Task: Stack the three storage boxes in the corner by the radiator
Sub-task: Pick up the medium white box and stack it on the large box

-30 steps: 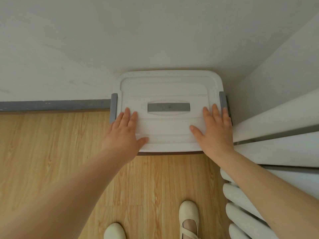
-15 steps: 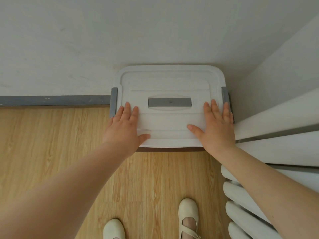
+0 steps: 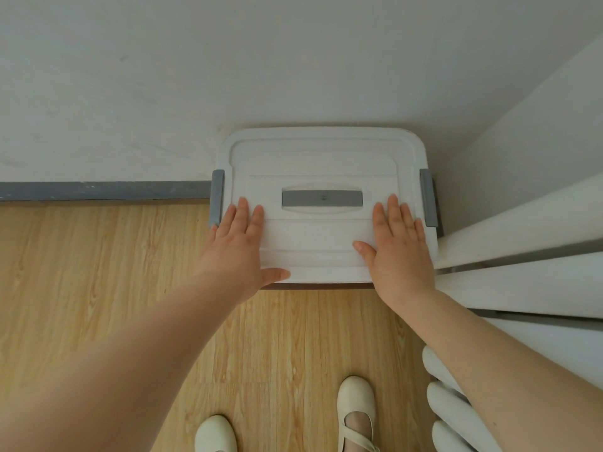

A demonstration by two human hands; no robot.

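A white storage box (image 3: 321, 158) with a grey lid handle (image 3: 321, 198) and grey side latches stands in the corner against the back wall, seen from above. Only its lid shows; whatever lies under it is hidden. My left hand (image 3: 239, 249) lies flat on the lid's front left part, fingers spread. My right hand (image 3: 396, 246) lies flat on the front right part, next to the right latch (image 3: 428, 198). Neither hand grips anything.
A white radiator (image 3: 522, 288) runs along the right side, close to the box. A grey skirting board (image 3: 104, 190) lines the back wall. My two white shoes (image 3: 355, 406) stand on the wooden floor (image 3: 98, 288) in front of the box.
The box lid sits slightly higher and farther back in view than a second ago, tighter to the wall. Both hands stay flat on the lid, and my right hand has shifted a little left.
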